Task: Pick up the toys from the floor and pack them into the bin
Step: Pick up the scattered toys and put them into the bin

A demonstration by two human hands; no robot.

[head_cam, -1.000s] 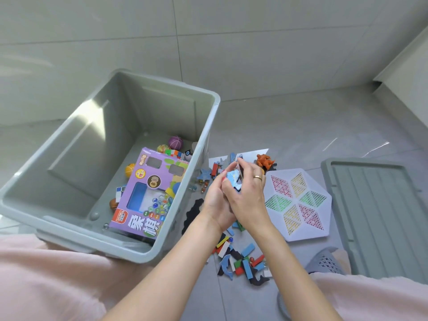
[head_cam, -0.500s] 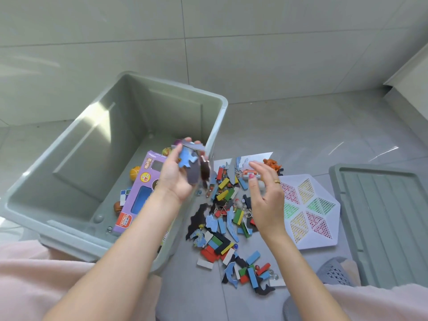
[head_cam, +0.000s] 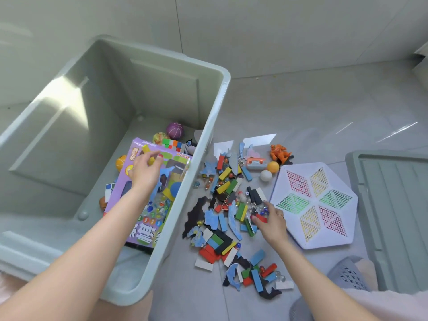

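Observation:
The grey bin (head_cam: 214, 137) stands on the floor at the left. It holds a purple game box (head_cam: 144, 230), small balls and a puzzle cube. My left hand (head_cam: 144, 173) hovers inside the bin over the box, fingers relaxed and holding nothing. Blue puzzle pieces (head_cam: 167, 170) lie on the box beside it. A pile of coloured blocks, puzzle pieces and marbles (head_cam: 223, 205) covers the floor to the right of the bin. My right hand (head_cam: 271, 220) is down on the pile's right edge, thumb and fingers pinching a red block (head_cam: 262, 218).
A white hexagonal game board (head_cam: 315, 205) lies right of the pile, with the grey bin lid (head_cam: 393, 205) beyond it. An orange figure (head_cam: 279, 152), an orange ball (head_cam: 273, 167) and a white ball (head_cam: 265, 175) sit at the pile's far end. A grey slipper (head_cam: 347, 275) is at lower right.
My left hand carried puzzle pieces over the bin and let them go onto the purple box. My right hand dropped to the pile and closed on a red block.

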